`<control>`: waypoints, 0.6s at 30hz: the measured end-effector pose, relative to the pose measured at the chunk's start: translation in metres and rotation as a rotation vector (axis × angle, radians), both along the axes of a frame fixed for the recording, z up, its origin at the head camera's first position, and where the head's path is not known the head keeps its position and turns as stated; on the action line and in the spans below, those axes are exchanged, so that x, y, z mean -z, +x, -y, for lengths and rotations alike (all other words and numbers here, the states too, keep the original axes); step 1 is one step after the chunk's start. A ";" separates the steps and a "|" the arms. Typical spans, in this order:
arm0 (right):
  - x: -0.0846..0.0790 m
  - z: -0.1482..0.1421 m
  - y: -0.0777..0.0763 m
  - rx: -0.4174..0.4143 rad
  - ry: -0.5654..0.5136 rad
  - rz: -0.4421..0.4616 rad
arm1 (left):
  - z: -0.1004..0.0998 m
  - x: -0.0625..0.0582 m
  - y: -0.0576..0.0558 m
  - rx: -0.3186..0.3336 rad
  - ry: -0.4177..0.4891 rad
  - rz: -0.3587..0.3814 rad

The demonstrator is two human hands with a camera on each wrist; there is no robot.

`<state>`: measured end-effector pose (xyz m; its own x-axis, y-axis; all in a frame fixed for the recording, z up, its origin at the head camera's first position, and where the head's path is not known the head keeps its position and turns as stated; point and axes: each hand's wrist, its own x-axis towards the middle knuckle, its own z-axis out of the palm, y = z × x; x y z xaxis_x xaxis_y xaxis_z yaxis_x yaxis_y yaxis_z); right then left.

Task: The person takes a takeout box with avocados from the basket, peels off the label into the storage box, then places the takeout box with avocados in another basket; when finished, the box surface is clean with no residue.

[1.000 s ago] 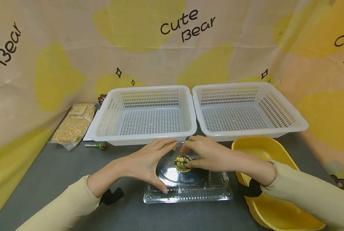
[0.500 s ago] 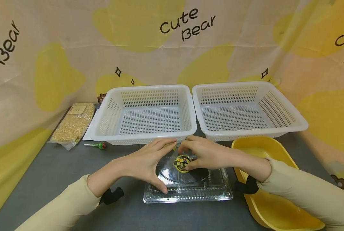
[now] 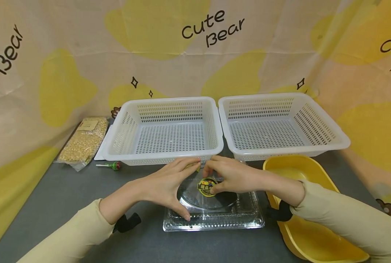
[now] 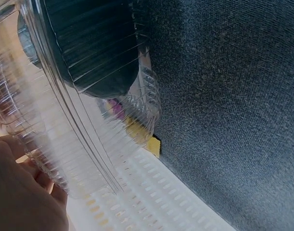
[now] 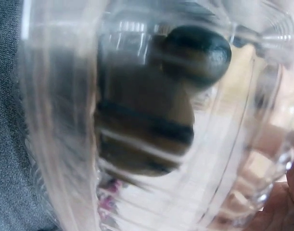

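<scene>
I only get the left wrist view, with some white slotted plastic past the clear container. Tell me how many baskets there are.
Observer: Two, side by side in the head view: the left basket and the right basket.
Operator: Now place the right hand for me.
Observer: It is at the top of the clear container, its thumb covering part of the round sticker.
Operator: Report what stands to the container's right.
Observer: A yellow basin.

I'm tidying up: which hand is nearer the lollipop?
Left: the left hand is right of the lollipop, at the clear container; the right hand is farther right, by the round sticker.
</scene>
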<state>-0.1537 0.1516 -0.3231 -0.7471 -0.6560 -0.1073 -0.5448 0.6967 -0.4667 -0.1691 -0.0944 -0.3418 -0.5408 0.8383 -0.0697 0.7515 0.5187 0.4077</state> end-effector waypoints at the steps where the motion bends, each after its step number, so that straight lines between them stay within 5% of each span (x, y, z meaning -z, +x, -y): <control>1: 0.000 0.000 0.000 0.001 -0.004 -0.002 | 0.000 0.000 0.000 0.000 0.001 0.001; 18: 0.005 0.006 -0.002 0.011 -0.126 -0.041 | 0.000 0.000 0.000 -0.006 -0.019 -0.003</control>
